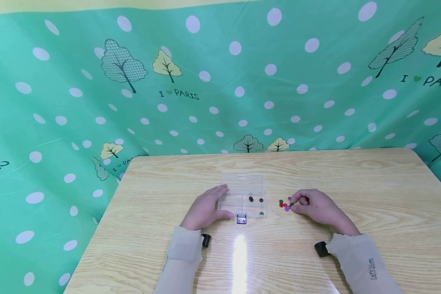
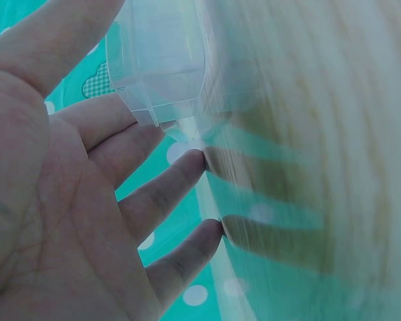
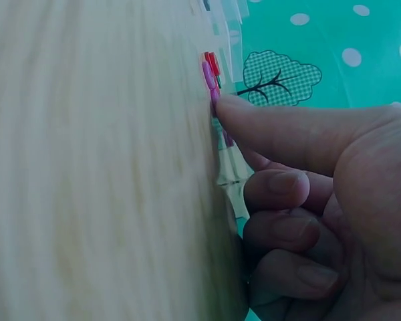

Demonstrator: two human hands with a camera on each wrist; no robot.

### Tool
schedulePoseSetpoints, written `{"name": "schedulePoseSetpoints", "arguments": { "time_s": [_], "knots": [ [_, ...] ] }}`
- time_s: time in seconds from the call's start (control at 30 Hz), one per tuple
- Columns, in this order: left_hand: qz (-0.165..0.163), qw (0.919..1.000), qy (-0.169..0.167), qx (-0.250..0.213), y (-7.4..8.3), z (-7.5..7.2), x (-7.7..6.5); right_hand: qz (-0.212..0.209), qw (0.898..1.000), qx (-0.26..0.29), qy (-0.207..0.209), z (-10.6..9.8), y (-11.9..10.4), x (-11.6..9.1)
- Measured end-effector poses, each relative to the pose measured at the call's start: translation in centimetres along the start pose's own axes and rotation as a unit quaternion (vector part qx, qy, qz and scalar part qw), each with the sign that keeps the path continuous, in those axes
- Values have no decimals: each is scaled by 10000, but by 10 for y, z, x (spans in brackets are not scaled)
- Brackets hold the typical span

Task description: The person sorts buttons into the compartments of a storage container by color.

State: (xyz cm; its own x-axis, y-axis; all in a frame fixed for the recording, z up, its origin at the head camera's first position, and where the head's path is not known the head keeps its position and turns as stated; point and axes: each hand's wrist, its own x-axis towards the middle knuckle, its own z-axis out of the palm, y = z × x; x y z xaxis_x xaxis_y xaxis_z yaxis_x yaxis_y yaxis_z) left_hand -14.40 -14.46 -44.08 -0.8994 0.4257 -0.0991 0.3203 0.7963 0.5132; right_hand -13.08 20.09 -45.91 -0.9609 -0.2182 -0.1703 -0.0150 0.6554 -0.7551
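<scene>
A clear plastic compartment box (image 1: 230,203) lies on the table with its lid (image 1: 242,183) folded back. Dark discs (image 1: 261,200) and a green disc (image 1: 261,213) sit in its right-hand compartments. My left hand (image 1: 206,207) rests against the box's left side, fingers extended and thumb near the front edge. In the left wrist view, fingertips (image 2: 195,160) touch the tabletop beside the box wall (image 2: 157,67). To the right, my right hand (image 1: 316,206) pinches a small dark green disc (image 1: 292,204) between thumb and forefinger, its other fingers curled. Beside it lie red discs (image 1: 281,204) and purple discs (image 1: 287,209).
A purple-edged clear latch (image 1: 241,219) juts from the box's front. The wooden table (image 1: 161,253) extends around both arms. Behind it hangs a green dotted cloth (image 1: 220,81). A black wrist device (image 1: 321,249) sits at the right cuff, another (image 1: 206,240) at the left.
</scene>
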Motion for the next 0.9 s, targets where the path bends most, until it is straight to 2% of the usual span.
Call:
{"name": "schedulePoseSetpoints", "arguments": {
  "time_s": [0.33, 0.9],
  "knots": [
    [19, 10000, -5, 31, -1, 1, 1, 199, 9998, 14, 59, 1, 0, 0],
    [43, 10000, 0, 27, -2, 0, 0, 201, 9996, 182, 18, 0, -3, -1]
  ]
}}
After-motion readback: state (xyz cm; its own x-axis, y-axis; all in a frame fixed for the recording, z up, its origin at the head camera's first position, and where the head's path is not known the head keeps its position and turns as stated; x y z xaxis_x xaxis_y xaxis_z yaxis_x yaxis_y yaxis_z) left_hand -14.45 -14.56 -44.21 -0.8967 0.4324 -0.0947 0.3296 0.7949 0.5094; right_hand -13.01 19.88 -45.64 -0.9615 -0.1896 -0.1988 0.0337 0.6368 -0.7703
